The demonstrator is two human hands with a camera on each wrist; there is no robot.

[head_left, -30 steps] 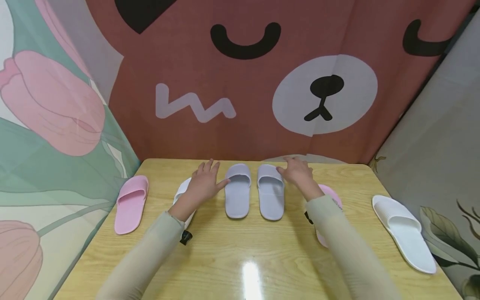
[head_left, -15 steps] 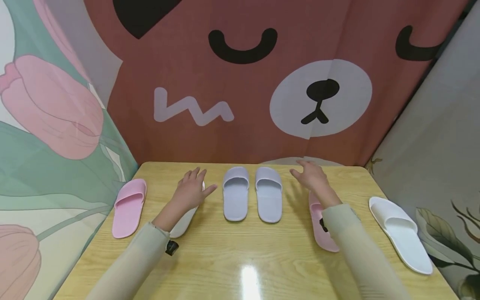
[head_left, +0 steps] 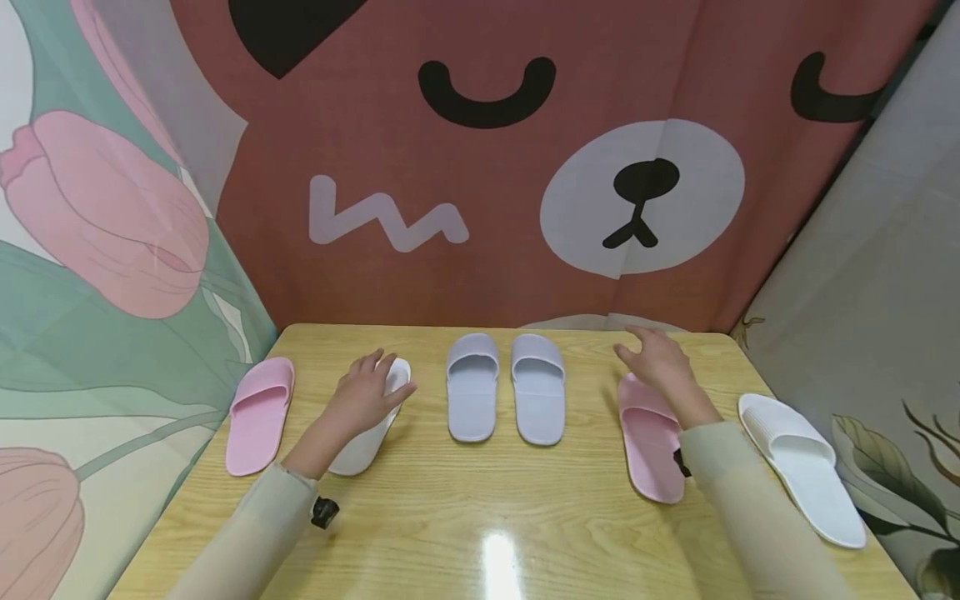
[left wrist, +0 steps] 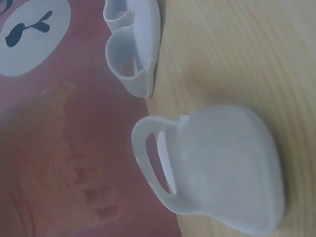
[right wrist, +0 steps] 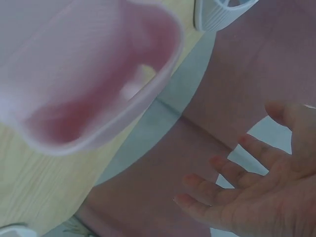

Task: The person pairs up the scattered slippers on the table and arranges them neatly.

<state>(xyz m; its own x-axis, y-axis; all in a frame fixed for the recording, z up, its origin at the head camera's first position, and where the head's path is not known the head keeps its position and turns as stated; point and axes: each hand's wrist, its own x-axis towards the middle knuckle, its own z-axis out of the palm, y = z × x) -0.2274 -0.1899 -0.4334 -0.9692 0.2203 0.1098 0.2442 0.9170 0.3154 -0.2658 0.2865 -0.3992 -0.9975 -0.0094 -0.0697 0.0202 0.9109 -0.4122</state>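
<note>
My left hand (head_left: 363,396) hovers over the toe end of a white slipper (head_left: 366,446), its fingers loose and holding nothing. In the left wrist view, that slipper (left wrist: 232,168) shows its sole and strap, with the hand (left wrist: 44,173) apart from it. My right hand (head_left: 658,364) is above the toe end of a pink slipper (head_left: 654,454), fingers spread and slightly bent. The right wrist view has this hand (right wrist: 261,182) apart from the pink slipper (right wrist: 74,59). Between the hands, two pale lavender slippers (head_left: 472,408) stand side by side, toes toward the back edge.
Another pink slipper (head_left: 258,429) lies at the table's left edge, and another white slipper (head_left: 813,483) lies tilted at the right edge. The wooden table (head_left: 450,525) meets a printed bear curtain (head_left: 390,283) at its back. Patterned cloth hangs on both sides.
Both hands have drawn away from the lavender pair, the left hand to the left and the right hand to the right. The slippers stay in place on the table.
</note>
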